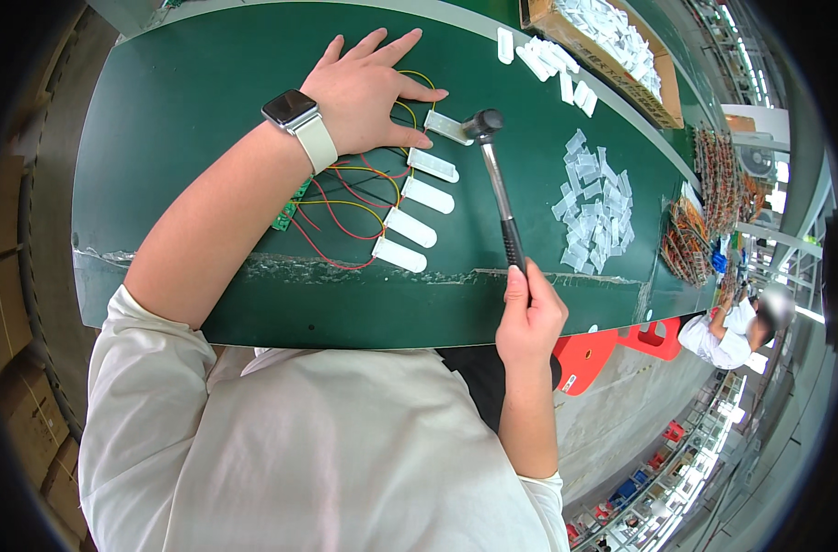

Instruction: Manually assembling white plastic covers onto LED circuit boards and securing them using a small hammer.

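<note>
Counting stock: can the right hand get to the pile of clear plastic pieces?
Probably yes. The pile lies open on the green table just right of the hammer, but the right hand is gripping that hammer's handle.

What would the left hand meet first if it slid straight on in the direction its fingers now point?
The left hand lies flat on the wires, fingers pointing toward the top white housing. That housing comes first, with the hammer head resting on its far end. The gap looks very small, though depth is hard to judge.
</note>
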`<state>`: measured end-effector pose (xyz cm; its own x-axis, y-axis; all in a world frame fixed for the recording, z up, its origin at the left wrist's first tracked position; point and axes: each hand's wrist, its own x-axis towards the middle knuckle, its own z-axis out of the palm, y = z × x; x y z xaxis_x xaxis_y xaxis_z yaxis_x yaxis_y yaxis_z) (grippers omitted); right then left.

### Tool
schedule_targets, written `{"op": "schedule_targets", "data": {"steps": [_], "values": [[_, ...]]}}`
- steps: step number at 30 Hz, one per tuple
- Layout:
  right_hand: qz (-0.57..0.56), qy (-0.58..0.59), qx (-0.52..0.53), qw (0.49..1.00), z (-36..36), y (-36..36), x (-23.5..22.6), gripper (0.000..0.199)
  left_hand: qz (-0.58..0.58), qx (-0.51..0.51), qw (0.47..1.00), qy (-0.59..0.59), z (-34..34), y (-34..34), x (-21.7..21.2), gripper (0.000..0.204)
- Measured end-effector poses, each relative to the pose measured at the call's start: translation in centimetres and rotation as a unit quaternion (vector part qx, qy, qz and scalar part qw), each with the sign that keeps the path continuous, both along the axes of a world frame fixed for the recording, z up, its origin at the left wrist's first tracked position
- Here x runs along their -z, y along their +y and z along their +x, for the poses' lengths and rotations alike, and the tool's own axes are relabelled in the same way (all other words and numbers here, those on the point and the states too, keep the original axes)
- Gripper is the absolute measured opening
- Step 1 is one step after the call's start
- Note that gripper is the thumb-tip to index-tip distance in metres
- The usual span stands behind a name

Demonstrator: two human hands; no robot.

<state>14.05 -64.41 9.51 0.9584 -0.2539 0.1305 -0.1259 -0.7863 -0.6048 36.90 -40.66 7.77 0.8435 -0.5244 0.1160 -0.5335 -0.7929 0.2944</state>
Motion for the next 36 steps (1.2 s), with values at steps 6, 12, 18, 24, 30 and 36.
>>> {"op": "schedule_targets", "data": {"steps": [6, 12, 18, 24, 30, 36], "values": [[0.235, -0.117, 0.055, 0.963, -1.9, -2.9, 1.1, 0.029, 0.026, 0.013, 1.000, -0.010, 0.1, 0.2, -0.4, 0.064], [0.420, -0.186, 0.078, 0.885, -2.2, -4.1, 3.6, 0.036, -0.112, 0.015, 0.991, -0.076, 2.6, 2.2, -2.4, 0.058], [0.458, -0.151, 0.095, 0.871, -1.5, -4.4, 3.8, 0.035, 0.087, -0.104, 0.991, -0.006, 0.9, 5.8, -6.7, 0.037], [0.489, -0.141, 0.090, 0.856, -1.2, -4.4, 3.5, 0.033, 0.034, -0.169, 0.959, 0.226, -1.8, 9.1, -4.8, 0.039], [0.528, -0.130, 0.071, 0.836, -1.3, -4.8, 4.1, 0.034, -0.129, -0.170, 0.921, 0.326, -2.9, 8.2, -3.7, 0.030], [0.524, -0.136, 0.064, 0.838, -1.3, -4.9, 4.1, 0.034, -0.191, -0.207, 0.896, 0.342, -2.6, 7.0, -3.4, 0.035]]}}
